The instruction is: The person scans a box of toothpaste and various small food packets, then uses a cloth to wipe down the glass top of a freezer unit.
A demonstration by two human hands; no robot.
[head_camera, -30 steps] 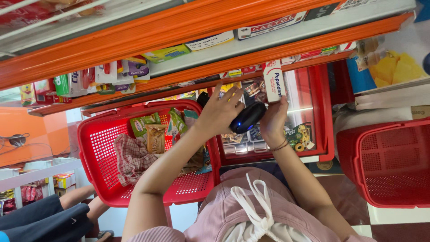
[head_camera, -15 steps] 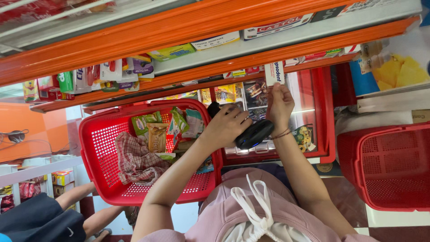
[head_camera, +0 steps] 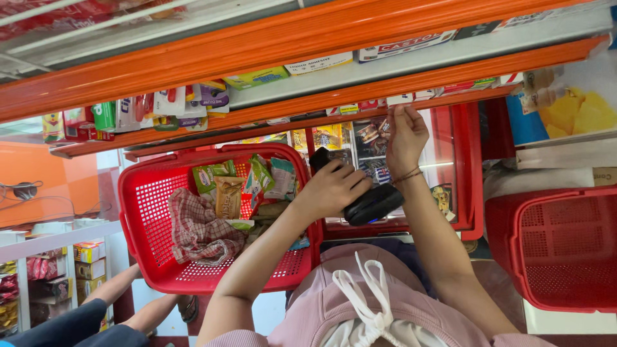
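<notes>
The left hand [head_camera: 331,189] is clenched around a black handheld scanner [head_camera: 371,204], which juts out to the right of the grip. The right hand [head_camera: 403,136] pinches a small packet [head_camera: 400,99] at the orange shelf edge [head_camera: 411,80] — its contents are unreadable. Left of the grip sits a red basket [head_camera: 144,218] of snack packets, partly hidden by the forearm.

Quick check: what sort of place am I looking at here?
Most likely a small grocery shop: orange shelves stocked with packaged goods, red baskets of snack packets, and a handheld scanner in the left hand.
</notes>
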